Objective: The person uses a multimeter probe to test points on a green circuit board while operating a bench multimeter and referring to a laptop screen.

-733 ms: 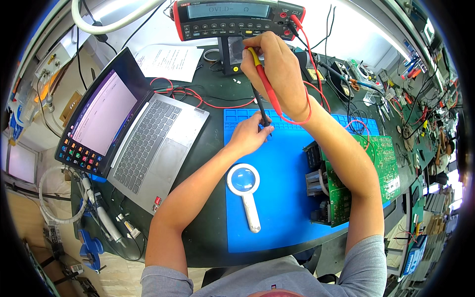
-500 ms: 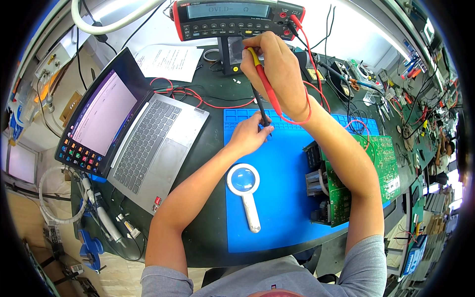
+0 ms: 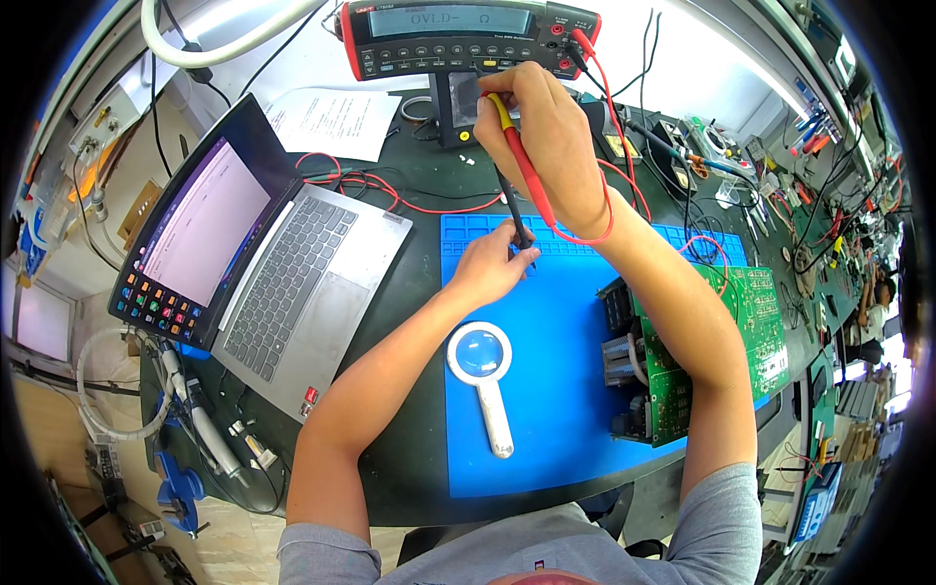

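Note:
My right hand (image 3: 546,136) grips two meter probes like chopsticks, a red and yellow probe (image 3: 517,156) and a black probe (image 3: 514,216), tips pointing down at the blue work mat (image 3: 565,390). My left hand (image 3: 492,263) rests on the mat's top edge, fingers pinched on a tiny part under the probe tips; the part itself is too small to make out. Red leads (image 3: 595,68) run from the probes to the bench multimeter (image 3: 468,34) at the back.
An open laptop (image 3: 244,273) sits to the left. A white magnifying glass (image 3: 485,375) lies on the mat. A green circuit board (image 3: 692,351) lies at the mat's right edge. Tools and cables crowd the right bench. A paper sheet (image 3: 327,122) lies behind the laptop.

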The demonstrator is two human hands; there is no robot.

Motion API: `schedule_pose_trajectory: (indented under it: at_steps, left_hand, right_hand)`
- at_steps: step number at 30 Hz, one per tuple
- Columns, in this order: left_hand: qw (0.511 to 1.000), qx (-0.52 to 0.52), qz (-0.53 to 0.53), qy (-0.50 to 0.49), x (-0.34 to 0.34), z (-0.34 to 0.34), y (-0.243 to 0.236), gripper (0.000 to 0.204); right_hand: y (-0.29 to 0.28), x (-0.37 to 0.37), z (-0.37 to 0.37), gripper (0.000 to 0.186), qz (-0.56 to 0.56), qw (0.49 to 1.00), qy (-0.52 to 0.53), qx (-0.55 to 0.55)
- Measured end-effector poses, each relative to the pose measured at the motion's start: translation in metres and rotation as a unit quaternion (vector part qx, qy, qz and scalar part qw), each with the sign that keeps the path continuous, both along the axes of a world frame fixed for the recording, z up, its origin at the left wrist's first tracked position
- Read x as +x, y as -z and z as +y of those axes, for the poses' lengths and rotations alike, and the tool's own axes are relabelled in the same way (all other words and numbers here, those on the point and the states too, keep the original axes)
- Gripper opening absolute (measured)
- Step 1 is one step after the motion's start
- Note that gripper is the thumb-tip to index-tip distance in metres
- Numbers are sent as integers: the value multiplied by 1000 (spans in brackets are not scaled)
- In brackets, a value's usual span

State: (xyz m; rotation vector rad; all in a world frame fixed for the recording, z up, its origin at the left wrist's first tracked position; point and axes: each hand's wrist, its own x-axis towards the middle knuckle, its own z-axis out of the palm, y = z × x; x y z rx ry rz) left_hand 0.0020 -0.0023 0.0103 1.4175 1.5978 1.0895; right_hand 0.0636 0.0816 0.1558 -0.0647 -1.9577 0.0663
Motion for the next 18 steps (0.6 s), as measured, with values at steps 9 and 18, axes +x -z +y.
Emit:
schedule_pose_trajectory:
  at_steps: [9, 18]
  left_hand:
    - [1000, 21, -11, -5, 4, 4, 10, 28]
    - [995, 77, -43, 44, -31, 24, 60, 39]
  right_hand:
    - [-1, 7, -2, 21, 12, 1000, -4, -11]
    - [-5, 38, -21, 26, -31, 999, 27, -12]
